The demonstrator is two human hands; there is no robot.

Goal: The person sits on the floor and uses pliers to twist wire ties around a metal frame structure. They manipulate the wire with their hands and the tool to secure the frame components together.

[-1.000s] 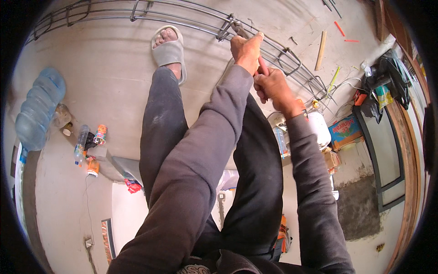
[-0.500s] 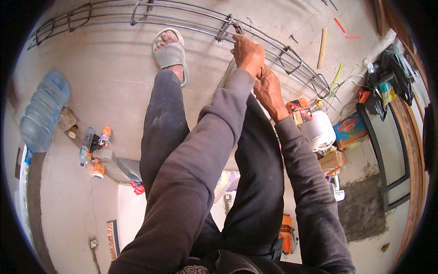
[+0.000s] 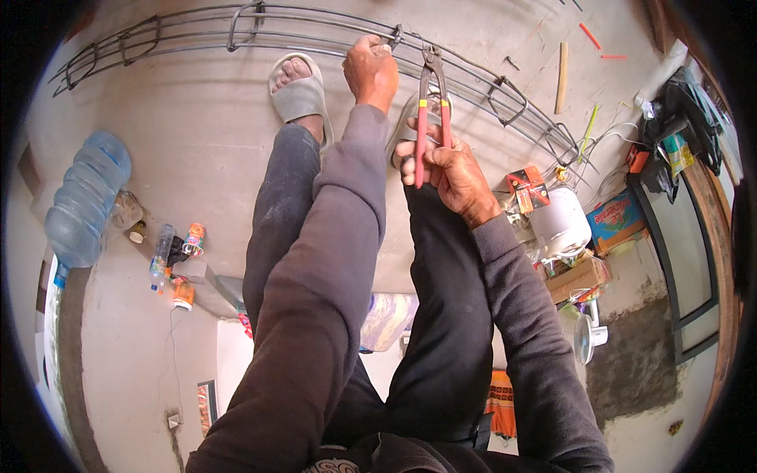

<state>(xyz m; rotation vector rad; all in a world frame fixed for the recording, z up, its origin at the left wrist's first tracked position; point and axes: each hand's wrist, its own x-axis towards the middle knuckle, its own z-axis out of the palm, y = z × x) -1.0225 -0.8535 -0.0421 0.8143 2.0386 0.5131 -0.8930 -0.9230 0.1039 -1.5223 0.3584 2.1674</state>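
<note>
A long cage of thin steel bars [image 3: 315, 17], tied with bent stirrups, curves across the far floor. My left hand [image 3: 371, 72] is closed at its near bars, left of a stirrup joint, and appears to grip a bar; the fingertips are partly hidden. My right hand [image 3: 457, 177] holds end-cutting pincers [image 3: 422, 146] by their red handles, which have yellow bands. The jaws point away from me, beside the cage's near bars. My right fingers wrap loosely round the handles, which stand slightly apart.
My sandalled feet are just this side of the cage. To the right lie a wooden strip [image 3: 562, 77], a red-black box [image 3: 527, 189], a white bucket [image 3: 561, 221] and black plastic bags [image 3: 680, 118]. A large blue water bottle [image 3: 87, 201] is at left.
My hands, close together at the stirrup joint before, have parted. The left has moved left along the bars; the right has drawn back toward me with the pincers, now in plain sight.
</note>
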